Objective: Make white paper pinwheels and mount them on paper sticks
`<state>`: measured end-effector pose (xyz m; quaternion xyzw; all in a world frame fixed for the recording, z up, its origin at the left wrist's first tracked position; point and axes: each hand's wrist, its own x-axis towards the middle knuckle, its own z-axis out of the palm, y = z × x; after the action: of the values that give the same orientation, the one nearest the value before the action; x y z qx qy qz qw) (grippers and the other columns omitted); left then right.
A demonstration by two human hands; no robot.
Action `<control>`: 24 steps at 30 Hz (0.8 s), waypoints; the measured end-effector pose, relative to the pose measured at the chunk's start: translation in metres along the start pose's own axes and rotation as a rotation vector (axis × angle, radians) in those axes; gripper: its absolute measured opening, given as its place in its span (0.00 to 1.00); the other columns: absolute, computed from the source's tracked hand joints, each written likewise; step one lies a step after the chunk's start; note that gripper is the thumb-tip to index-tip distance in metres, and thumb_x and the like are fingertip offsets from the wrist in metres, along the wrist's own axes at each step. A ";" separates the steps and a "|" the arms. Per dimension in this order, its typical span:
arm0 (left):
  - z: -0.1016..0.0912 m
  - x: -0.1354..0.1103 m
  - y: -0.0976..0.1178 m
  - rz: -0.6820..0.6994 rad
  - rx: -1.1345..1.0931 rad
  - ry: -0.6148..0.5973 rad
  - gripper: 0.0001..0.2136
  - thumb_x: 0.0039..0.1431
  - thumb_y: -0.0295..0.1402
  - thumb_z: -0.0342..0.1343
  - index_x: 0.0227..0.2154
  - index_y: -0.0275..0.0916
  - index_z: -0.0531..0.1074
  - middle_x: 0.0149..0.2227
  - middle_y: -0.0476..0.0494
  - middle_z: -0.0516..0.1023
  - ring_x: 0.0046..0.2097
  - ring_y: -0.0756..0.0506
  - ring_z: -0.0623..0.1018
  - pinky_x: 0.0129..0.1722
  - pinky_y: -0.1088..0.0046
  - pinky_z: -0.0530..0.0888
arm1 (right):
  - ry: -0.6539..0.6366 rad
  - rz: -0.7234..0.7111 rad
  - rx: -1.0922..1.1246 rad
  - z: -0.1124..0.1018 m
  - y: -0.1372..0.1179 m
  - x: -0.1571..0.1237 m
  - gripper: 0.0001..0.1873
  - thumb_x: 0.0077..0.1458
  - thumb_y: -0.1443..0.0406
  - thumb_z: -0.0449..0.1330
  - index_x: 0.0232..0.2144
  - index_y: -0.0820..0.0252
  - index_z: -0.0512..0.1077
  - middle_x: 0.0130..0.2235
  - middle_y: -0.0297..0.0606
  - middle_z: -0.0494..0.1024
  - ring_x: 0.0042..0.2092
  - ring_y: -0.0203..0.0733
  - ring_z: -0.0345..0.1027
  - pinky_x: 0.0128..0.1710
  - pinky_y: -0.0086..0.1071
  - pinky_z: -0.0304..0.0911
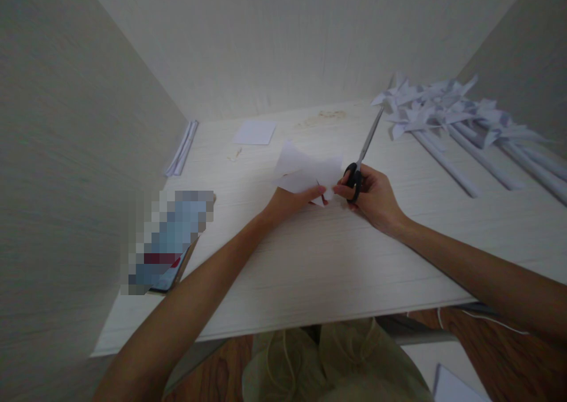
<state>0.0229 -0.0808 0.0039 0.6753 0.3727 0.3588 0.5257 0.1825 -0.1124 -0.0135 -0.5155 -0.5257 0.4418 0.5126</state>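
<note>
My left hand [295,200] is closed, pinching a piece of white paper [305,169] with cut, folded flaps just above the white table [310,260]. My right hand [374,196] is closed through the black handles of a pair of scissors [364,148]. The blades point up and away, apart from the paper. Both hands meet near the middle of the table.
Several white paper pinwheels on rolled paper sticks [460,130] lie at the back right. A square paper sheet [254,132] lies at the back, rolled paper strips [181,148] along the left wall. A blurred-out flat object [170,239] rests at the left. Walls enclose three sides.
</note>
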 end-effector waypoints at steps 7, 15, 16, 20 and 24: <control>0.000 0.001 -0.006 0.023 0.063 0.069 0.04 0.44 0.29 0.56 0.18 0.37 0.70 0.22 0.49 0.75 0.27 0.50 0.74 0.31 0.75 0.71 | -0.037 0.010 0.005 0.000 -0.003 -0.001 0.15 0.38 0.61 0.63 0.23 0.58 0.60 0.18 0.25 0.61 0.15 0.25 0.53 0.11 0.24 0.51; -0.001 0.003 -0.007 0.030 0.060 0.078 0.03 0.42 0.29 0.57 0.18 0.37 0.70 0.22 0.49 0.75 0.26 0.50 0.73 0.27 0.77 0.71 | -0.038 -0.029 -0.020 -0.001 -0.003 -0.001 0.13 0.38 0.63 0.62 0.24 0.58 0.60 0.19 0.25 0.60 0.17 0.27 0.54 0.13 0.23 0.50; 0.000 0.003 -0.007 0.030 0.056 0.074 0.03 0.42 0.29 0.57 0.19 0.37 0.70 0.22 0.49 0.75 0.25 0.51 0.73 0.27 0.77 0.71 | -0.039 -0.033 -0.017 -0.001 -0.003 -0.001 0.13 0.38 0.63 0.62 0.24 0.58 0.60 0.18 0.25 0.60 0.17 0.27 0.54 0.13 0.23 0.50; 0.000 0.003 -0.006 0.024 0.053 0.033 0.04 0.44 0.30 0.56 0.19 0.37 0.70 0.21 0.49 0.75 0.25 0.50 0.74 0.26 0.77 0.71 | -0.040 -0.043 -0.024 -0.001 -0.003 -0.001 0.13 0.38 0.63 0.62 0.24 0.58 0.60 0.18 0.25 0.60 0.17 0.26 0.53 0.13 0.23 0.50; -0.001 0.002 -0.006 0.017 0.066 0.045 0.04 0.43 0.30 0.56 0.18 0.36 0.70 0.22 0.48 0.75 0.26 0.50 0.74 0.27 0.76 0.71 | -0.037 -0.039 -0.019 -0.001 -0.004 -0.002 0.13 0.37 0.64 0.63 0.23 0.58 0.60 0.19 0.26 0.61 0.18 0.27 0.55 0.14 0.24 0.50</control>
<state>0.0225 -0.0776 -0.0012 0.6871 0.3903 0.3661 0.4915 0.1825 -0.1144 -0.0093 -0.5017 -0.5493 0.4360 0.5064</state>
